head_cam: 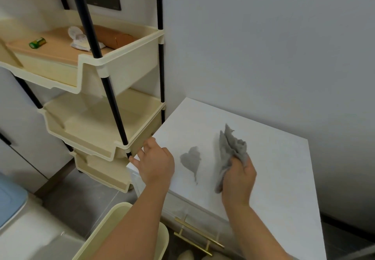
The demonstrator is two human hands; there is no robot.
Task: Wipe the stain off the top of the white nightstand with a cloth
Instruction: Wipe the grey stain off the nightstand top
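Note:
The white nightstand (pixel 274 168) stands against the wall at the right, its top facing me. A grey heart-shaped stain (pixel 191 159) with a thin tail lies on the left half of the top. My right hand (pixel 238 180) grips a crumpled grey cloth (pixel 230 150) just right of the stain, the cloth bunched upward and hanging down beside my palm. My left hand (pixel 155 161) rests on the nightstand's left front corner with its fingers spread, holding nothing.
A cream tiered rack (pixel 113 65) with black poles stands close to the nightstand's left side; its top tray holds a green battery (pixel 37 42), crumpled paper and a brown roll. A cream bin rim (pixel 121 215) is below my left arm. Gold drawer handles (pixel 198 237) face front.

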